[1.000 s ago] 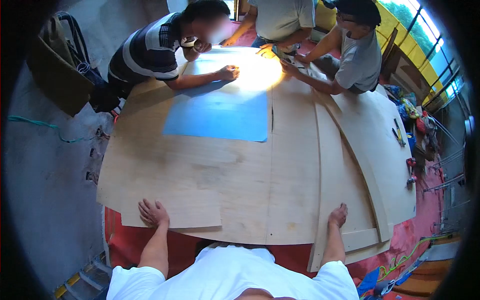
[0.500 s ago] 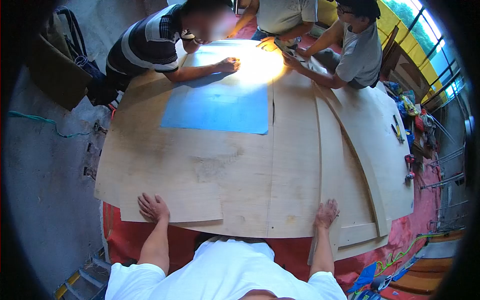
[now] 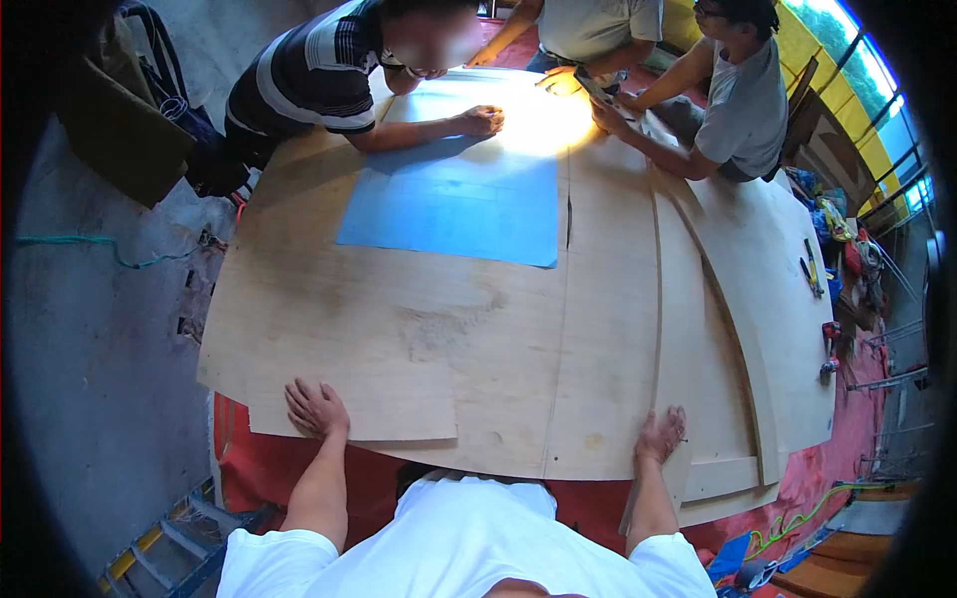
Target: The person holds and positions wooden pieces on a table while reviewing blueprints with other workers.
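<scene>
My left hand (image 3: 317,407) lies flat with spread fingers on a smaller plywood piece (image 3: 399,404) at the near left corner of the big plywood sheet (image 3: 478,359). Near the front edge on the right, my right hand (image 3: 661,435) rests palm down on a long wooden strip (image 3: 681,329), fingers stretched forward. A tiny dark spot shows by its fingers, too small to name. Farther off, a large blue sheet of paper (image 3: 454,214) with faint lines lies on the plywood under a bright patch of light.
One person in a striped shirt (image 3: 309,75) leans over the blue sheet. Two others stand at the far side, one holding a phone-like device (image 3: 590,84). Pliers (image 3: 812,269) and a red power tool (image 3: 829,349) lie at the right edge. A ladder (image 3: 179,543) is lower left.
The view has shifted slightly, so the scene sits a little farther right. Both my hands stay on the wood. The people hold nearly the same poses.
</scene>
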